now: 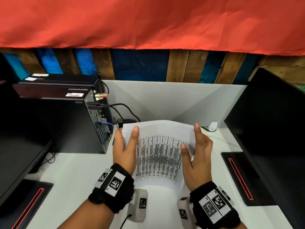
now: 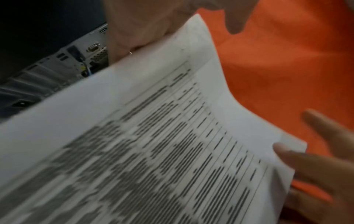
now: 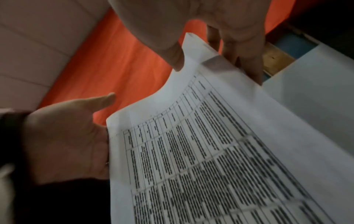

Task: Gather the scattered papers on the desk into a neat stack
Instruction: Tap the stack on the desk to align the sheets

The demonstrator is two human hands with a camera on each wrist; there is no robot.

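A stack of white papers (image 1: 158, 156) with a printed table on the front sheet stands upright and bowed over the white desk (image 1: 79, 176). My left hand (image 1: 127, 134) is at its left edge: the palm lies against the edge, the fingers are behind the sheets, and the thumb is straight in front. My right hand (image 1: 191, 138) pinches the right edge, thumb on the front and straight fingers behind. Both wrist views show the papers (image 2: 153, 136) (image 3: 210, 151) close up and blurred. The stack's bottom edge is hidden by my wrists.
A black computer tower (image 1: 66, 116) with cables (image 1: 122, 109) stands at the left. Dark monitors flank the desk, one at the left (image 1: 19, 154) and one at the right (image 1: 272, 129), with the right one's base (image 1: 239, 176) nearby. A white adapter (image 1: 212, 126) lies behind the papers. A red cloth (image 1: 148, 22) hangs above.
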